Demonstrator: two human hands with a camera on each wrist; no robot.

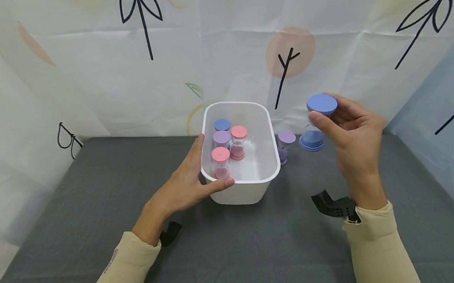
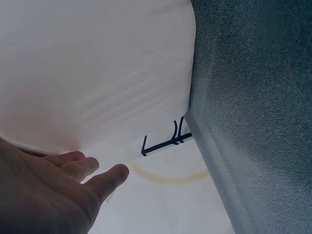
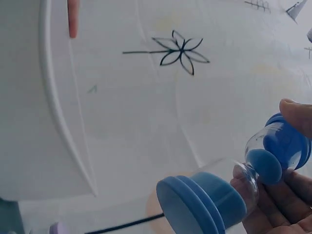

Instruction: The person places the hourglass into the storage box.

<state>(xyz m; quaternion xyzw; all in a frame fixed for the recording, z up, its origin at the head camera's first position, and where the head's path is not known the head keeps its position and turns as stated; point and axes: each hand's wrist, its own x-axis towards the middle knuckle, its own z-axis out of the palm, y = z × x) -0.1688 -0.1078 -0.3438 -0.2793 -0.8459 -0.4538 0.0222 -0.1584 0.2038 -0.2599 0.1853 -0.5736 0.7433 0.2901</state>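
One blue hourglass (image 1: pixel 317 122) tilted, right hand (image 1: pixel 353 135) pinching it, left hand (image 1: pixel 185 182) flat against bin (image 1: pixel 271 167).

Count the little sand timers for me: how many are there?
6. Four stand in the white bin: blue, purple, two pink. One purple stands on the table right of it. One blue is in the right hand. Others may be hidden.

Grey fabric-covered table (image 1: pixel 93 211), patterned sheet backdrop behind it. White bin (image 1: pixel 257 189) standing directly on it at centre. Purple-capped sand timer (image 1: pixel 284 145) upright on the surface at the bin's 3 o'clock, just beside the wall. Cloth weave visible close up in left wrist view (image 2: pixel 253 97).
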